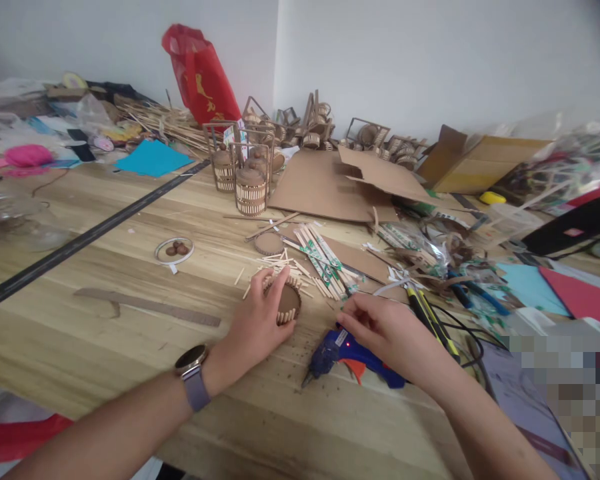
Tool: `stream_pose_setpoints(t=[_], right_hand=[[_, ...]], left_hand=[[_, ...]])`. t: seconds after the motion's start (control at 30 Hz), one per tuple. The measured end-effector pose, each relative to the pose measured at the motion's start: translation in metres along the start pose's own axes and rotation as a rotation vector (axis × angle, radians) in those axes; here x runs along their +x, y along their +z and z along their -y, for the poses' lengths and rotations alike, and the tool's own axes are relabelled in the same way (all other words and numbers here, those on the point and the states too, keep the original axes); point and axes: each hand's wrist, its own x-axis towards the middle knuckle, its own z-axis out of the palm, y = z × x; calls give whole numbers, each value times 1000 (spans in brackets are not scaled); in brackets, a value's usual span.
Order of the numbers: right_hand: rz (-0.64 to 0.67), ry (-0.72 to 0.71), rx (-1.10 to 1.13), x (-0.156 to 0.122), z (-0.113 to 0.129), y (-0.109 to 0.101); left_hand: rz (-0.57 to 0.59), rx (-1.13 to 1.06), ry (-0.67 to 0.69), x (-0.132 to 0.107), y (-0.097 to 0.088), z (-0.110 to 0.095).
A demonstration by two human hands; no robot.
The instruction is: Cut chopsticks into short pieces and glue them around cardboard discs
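Note:
My left hand (267, 313), with a watch on its wrist, curls around a small round cardboard base (289, 301) with short wooden sticks standing along its rim. The base rests on the table. To the right, my right hand (380, 327) is held above a blue hot glue gun (336, 352) with an orange trigger. Its fingers are closed in a pinch; what is between them, if anything, I cannot make out. The gun lies on its side, a small red light showing. Just beyond my left hand lie loose short sticks (300, 268) and a cardboard disc (269, 242).
Finished miniature stick baskets (251, 190) stand at the back beside cardboard sheets (325, 183). A white ring (174, 251) encloses several brown beads. A brown strip (145, 307) lies at left. Yellow-black cutters (430, 320), cables and wrapped sticks (327, 260) crowd the right.

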Motion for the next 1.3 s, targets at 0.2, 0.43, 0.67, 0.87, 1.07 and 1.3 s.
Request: stream_pose_setpoints(t=[0.2, 0.43, 0.67, 0.87, 1.07, 1.3], right_hand=[[242, 116, -41, -19, -22, -4], [369, 91, 10, -21, -34, 5], [318, 39, 194, -24, -40, 1], [200, 98, 516, -21, -39, 12], [36, 10, 451, -13, -36, 29], [-26, -19, 446, -14, -33, 40]], left_hand=[[-7, 11, 7, 1, -1, 0], [-19, 7, 29, 1, -1, 3], [-18, 2, 39, 1, -2, 3], [-4, -9, 36, 1, -4, 2], [-7, 2, 37, 1, -4, 4], [-3, 8, 36, 1, -3, 5]])
